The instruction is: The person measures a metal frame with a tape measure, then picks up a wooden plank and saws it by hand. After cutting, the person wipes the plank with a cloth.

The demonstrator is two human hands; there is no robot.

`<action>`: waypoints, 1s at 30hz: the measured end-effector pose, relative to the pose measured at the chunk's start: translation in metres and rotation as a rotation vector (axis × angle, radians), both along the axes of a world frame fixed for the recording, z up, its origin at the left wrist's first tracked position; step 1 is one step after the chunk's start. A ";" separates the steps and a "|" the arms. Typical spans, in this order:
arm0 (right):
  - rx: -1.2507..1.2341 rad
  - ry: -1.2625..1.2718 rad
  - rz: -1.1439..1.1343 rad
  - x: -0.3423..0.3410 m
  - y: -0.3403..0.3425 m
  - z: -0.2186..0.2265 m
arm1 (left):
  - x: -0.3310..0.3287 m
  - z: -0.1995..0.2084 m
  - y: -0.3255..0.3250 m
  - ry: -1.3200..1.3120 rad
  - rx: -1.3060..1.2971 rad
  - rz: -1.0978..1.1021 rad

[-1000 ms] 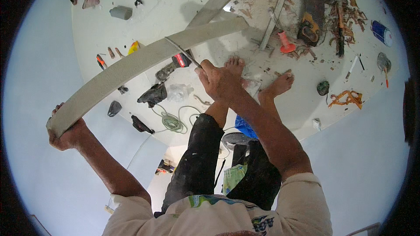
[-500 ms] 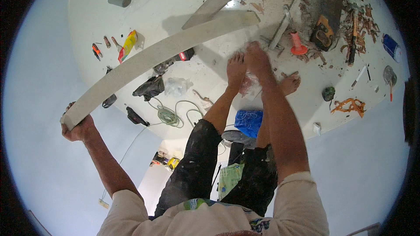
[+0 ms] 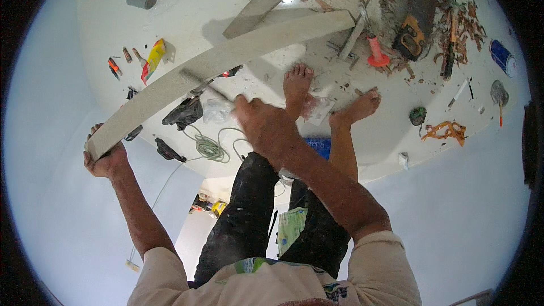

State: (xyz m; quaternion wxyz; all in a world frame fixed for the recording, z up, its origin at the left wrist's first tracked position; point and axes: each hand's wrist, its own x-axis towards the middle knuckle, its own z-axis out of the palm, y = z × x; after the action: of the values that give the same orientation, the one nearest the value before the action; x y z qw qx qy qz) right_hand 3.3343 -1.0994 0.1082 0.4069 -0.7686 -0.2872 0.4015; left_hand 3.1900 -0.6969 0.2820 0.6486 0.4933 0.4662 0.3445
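Note:
A long pale-grey strip, like a narrow plank (image 3: 226,48), slants across the view from lower left to upper right. My left hand (image 3: 106,156) is wrapped around its near-left end and holds it up. In front of the strip's middle, my right hand (image 3: 263,124) is closed on a thin-shafted tool (image 3: 212,86), its grey tip blurred by motion. That tip overlaps the strip's face; its exact kind is unclear, and I cannot tell whether it touches. The strip's far end lies close to a metal clamp with a red handle (image 3: 377,54).
Another grey strip (image 3: 266,0) lies behind. At right are a handsaw (image 3: 412,37), a hammer (image 3: 450,45), wood scraps and a blue can (image 3: 503,56). A coiled cable (image 3: 209,148), black bags and small tools lie at left. My bare feet (image 3: 357,107) stand among the debris.
My right hand has moved left and nearer from the strip's far end, bringing the tool across the strip's middle. My left hand keeps its hold; the far end has shifted toward the clamp.

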 end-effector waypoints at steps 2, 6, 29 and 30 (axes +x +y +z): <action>-0.173 -0.100 -0.066 0.005 -0.032 -0.069 | 0.002 0.005 0.002 -0.034 -0.032 0.014; -0.464 0.005 -0.127 0.058 -0.094 -0.140 | 0.020 0.000 -0.010 -0.071 0.030 0.070; -0.318 -0.253 0.087 -0.016 -0.015 -0.009 | 0.081 0.074 -0.048 -0.155 -0.070 0.042; -0.336 -0.227 0.193 0.026 -0.037 -0.052 | 0.069 0.073 -0.039 -0.190 -0.080 0.013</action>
State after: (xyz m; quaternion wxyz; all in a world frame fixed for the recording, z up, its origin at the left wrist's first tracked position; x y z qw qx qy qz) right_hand 3.3599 -1.1365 0.0565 0.1978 -0.8349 -0.3323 0.3917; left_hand 3.2594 -0.7359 0.3550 0.7069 0.4288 0.4192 0.3751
